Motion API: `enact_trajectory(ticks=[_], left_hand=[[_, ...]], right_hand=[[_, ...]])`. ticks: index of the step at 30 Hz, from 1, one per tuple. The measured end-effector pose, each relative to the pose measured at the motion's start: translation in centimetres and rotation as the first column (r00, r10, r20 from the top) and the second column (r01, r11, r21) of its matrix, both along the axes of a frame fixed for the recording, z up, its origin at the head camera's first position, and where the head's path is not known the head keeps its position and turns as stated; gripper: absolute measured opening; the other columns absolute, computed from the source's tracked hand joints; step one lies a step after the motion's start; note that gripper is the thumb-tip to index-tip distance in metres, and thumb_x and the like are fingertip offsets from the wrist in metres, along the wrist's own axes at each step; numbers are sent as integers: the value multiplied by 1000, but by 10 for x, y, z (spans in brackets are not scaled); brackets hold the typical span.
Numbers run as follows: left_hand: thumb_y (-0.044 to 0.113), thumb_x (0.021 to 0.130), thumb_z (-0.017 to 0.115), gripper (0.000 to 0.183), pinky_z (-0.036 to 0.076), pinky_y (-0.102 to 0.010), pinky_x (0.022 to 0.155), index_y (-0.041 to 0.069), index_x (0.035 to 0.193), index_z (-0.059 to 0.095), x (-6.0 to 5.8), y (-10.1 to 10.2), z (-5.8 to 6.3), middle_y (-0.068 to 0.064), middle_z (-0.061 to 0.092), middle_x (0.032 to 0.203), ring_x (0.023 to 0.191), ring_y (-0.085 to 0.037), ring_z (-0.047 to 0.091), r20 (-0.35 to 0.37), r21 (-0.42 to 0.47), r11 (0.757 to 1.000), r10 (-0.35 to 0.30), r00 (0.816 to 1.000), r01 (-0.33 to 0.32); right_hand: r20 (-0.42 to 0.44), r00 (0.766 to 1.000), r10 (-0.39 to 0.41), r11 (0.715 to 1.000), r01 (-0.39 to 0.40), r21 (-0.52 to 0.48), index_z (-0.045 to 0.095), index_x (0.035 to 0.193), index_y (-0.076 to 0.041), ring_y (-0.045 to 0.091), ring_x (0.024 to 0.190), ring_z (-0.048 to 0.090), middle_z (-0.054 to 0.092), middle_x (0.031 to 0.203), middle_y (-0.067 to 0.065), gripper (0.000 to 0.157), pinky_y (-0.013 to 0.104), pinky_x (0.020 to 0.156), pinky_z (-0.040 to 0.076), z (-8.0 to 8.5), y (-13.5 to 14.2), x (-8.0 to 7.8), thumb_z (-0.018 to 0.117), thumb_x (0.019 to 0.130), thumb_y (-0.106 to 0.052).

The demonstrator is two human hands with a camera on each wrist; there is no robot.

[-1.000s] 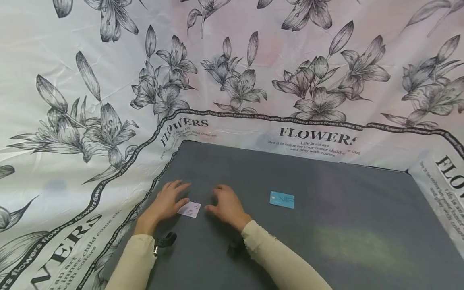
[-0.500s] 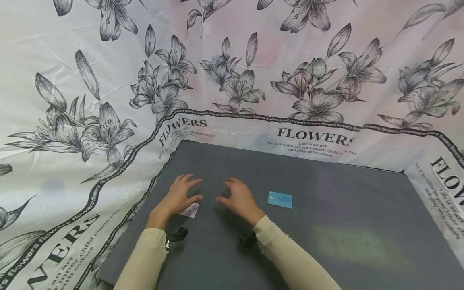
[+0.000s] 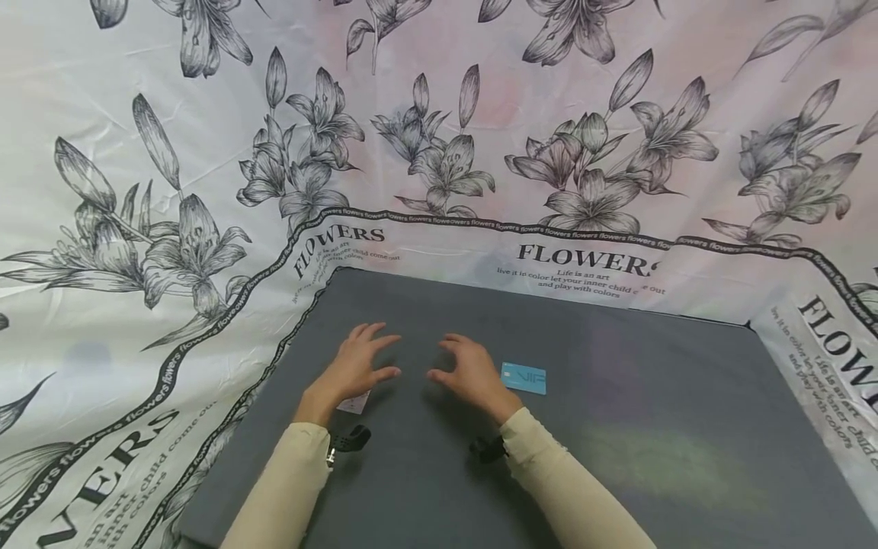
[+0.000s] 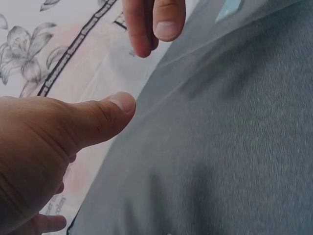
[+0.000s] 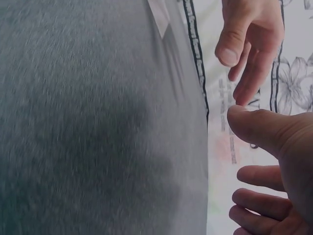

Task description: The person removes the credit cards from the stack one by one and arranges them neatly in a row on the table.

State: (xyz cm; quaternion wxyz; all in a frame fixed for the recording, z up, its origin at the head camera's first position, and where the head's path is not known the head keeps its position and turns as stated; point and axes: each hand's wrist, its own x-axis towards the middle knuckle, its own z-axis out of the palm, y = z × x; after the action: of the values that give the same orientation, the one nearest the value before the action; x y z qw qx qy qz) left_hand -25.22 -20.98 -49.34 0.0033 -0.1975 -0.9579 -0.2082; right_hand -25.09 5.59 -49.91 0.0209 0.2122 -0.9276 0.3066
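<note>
Both hands sit farther right in the head view than a second ago, the left one overlapping more of the pale card; the scene slips slightly left too. Floral sheet behind and at the sides, then dark grey table. Cream sleeves down to the wrists, a black wrist band showing at the left. Left hand is raised over the table, fingers spread, thumb well off them, nothing held. Right hand faces it, fingers loosely bent, thumb apart, also holding nothing; gap between the two. Blue card lies flat just beyond the right hand's knuckles, contact not obvious. Pale card lies flat below the left hand, part hidden by it. Step reads as hands hovering between the cards, palms inward. To do it well, I'd keep fingertips high enough not to nudge either card and keep the wrist band from dragging; handling one likely needs a fingertip pressed flat or a nail under an edge, since they look thin.
</note>
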Motion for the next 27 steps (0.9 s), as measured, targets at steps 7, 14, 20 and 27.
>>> enact_trajectory(ticks=[7,14,20,27], left_hand=[[37,99,84,69,31,-76,125,14,159,59,-2,13,2,-23,40,173,162,-53,29,-4,-10,1000,-21,1000,21],[37,99,83,69,30,-75,126,15,159,59,-5,27,2,-20,38,174,163,-51,28,16,-9,1000,-27,999,28],[39,100,83,67,29,-73,127,19,159,59,-9,40,4,-18,38,175,164,-50,28,17,-24,999,-32,999,32],[39,100,83,66,27,-72,129,20,159,60,-15,55,4,-17,38,176,164,-49,27,31,-14,999,-50,998,50]], right_hand=[[3,1000,-16,1000,16,8,68,145,1,44,145,59,58,160,23,62,61,117,50,-2,14,0,88,96,-31],[4,1000,-31,999,31,27,69,144,2,44,144,60,59,159,23,61,61,116,51,-4,24,-2,89,95,-30],[-7,999,-44,998,44,45,69,143,2,45,143,60,59,158,24,61,62,115,51,-7,35,-4,89,94,-28],[-10,999,-43,998,43,52,69,143,3,46,143,60,60,157,25,62,62,116,50,-7,51,-6,90,93,-28]])
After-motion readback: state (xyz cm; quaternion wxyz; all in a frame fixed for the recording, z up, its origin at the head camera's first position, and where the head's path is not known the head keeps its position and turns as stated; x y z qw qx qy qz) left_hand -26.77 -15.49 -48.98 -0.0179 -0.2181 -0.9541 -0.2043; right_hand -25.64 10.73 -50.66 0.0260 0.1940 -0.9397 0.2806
